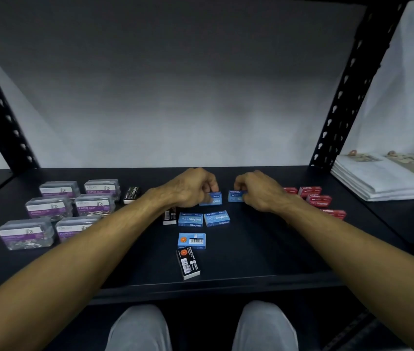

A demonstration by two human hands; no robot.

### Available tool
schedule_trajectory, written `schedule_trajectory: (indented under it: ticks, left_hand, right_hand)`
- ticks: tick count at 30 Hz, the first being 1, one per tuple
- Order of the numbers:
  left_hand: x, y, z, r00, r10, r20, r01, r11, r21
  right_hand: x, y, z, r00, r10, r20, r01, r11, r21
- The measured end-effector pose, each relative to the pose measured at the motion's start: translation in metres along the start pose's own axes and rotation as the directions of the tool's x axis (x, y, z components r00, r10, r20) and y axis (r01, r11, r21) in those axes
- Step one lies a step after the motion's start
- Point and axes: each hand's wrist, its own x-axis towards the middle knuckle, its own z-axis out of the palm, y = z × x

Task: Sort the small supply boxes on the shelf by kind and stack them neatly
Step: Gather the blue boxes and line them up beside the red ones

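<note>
Two blue staple boxes are in hand at the middle of the shelf (251, 249). The left hand (190, 187) pinches one blue staple box (212, 198) by its upper edge, fingers curled down over it. The right hand (256, 190) grips a second blue box (235, 196) just right of the first, the two apart by a narrow gap. These look like small, stiff cardboard cartons, dense for their size if full of staples, with smooth printed faces; a pinch across the short sides or the top edges should hold them squarely. Squeezing the broad faces could dent the card.

Just in front of the held blue boxes sit two more blue staple cartons (203, 219) side by side, touching, and nearer still lies a fifth blue one (191, 240) with its barcode face up. A black box (188, 263) lies against that one's near edge, another black one (169, 217) stands left of the pair under the left wrist, and a third (131, 194) lies further left.

Left of the held boxes stand six clear paper clip tubs (72, 206) in two columns. To their right, partly hidden by the right forearm, lie red boxes (314, 198) in a loose group. Beyond those, folded papers (378, 178) are stacked at the shelf's end.

Both forearms reach forward from the near edge, wrists low, knuckles up.
</note>
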Motion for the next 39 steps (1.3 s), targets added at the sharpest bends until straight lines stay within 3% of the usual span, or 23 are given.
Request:
schedule_trajectory:
  ticks: [12,23,30,39]
  left_hand:
    - [0.038,0.01,0.022,0.996,-0.021,-0.083,0.03,0.994,0.104]
    - [0.038,0.014,0.022,0.997,-0.01,-0.077,0.019,0.992,0.122]
    - [0.013,0.008,0.009,0.994,-0.015,-0.111,0.022,0.998,0.062]
    - [-0.029,-0.009,-0.008,0.998,-0.054,-0.04,0.056,0.998,0.041]
  right_hand:
    - [-0.001,0.033,-0.004,0.999,0.035,-0.035,-0.036,0.999,-0.022]
    - [-0.003,0.033,-0.005,0.998,0.009,-0.056,-0.009,1.0,0.0]
    - [-0.015,0.015,-0.014,0.986,-0.057,-0.159,0.052,0.998,-0.036]
    - [-0.039,-0.031,-0.012,0.981,-0.157,-0.116,0.163,0.986,0.047]
